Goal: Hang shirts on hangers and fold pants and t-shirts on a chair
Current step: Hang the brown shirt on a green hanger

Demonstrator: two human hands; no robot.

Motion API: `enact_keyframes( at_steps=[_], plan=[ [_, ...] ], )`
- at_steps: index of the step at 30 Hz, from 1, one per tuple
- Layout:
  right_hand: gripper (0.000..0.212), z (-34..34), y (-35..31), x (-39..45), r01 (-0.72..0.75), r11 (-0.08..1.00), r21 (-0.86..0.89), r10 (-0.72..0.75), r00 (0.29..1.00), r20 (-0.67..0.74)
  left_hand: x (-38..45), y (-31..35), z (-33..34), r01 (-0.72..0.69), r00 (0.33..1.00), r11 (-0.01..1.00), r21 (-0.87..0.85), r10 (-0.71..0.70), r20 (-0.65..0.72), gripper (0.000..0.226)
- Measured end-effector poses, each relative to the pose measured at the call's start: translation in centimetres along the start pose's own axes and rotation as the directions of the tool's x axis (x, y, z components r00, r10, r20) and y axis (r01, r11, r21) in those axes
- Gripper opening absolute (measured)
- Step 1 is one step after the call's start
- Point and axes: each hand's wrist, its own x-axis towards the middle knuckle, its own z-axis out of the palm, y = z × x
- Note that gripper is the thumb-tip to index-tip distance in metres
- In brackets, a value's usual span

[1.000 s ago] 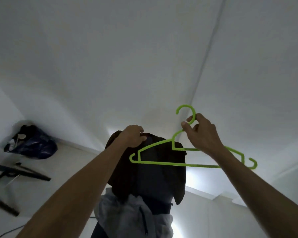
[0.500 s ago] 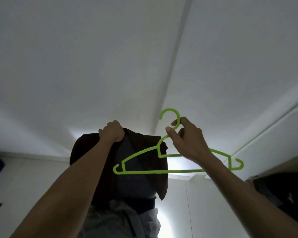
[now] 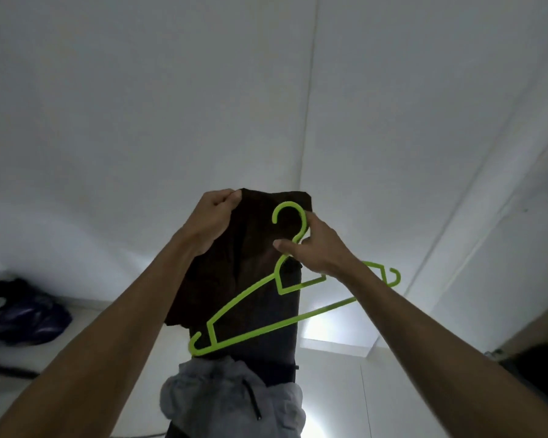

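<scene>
A: What's the lime-green hanger like?

B: Thin moulded plastic, a round hook on top, notched ends, tilted so its left end dips. The right hand pinches its neck just under the hook.

A: And the shirt?

B: The dark brown shirt, soft and matte, hangs limp behind the hanger. The left hand clutches its top edge, left of the hook.

A: Below the hanger?

B: Crumpled grey cloth with a black drawcord. Far left of it, a glossy dark blue bag.
</scene>
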Motion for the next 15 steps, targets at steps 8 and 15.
enact_keyframes(
  at_steps=[8, 15],
  plan=[
    [0.011, -5.0, -4.9, -12.9, 0.193, 0.953, 0.234, -0.160, 0.975, -0.155, -14.6, 14.7, 5.5, -0.049, 0.987, 0.965, -0.256, 0.086, 0.135, 0.032],
    [0.020, -11.9, -5.1, -22.7, 0.284, 0.847, 0.450, -0.180, 0.949, -0.260, -24.7, 15.3, 5.1, 0.085, 0.996, 0.991, -0.102, -0.082, 0.037, 0.031]
  ],
)
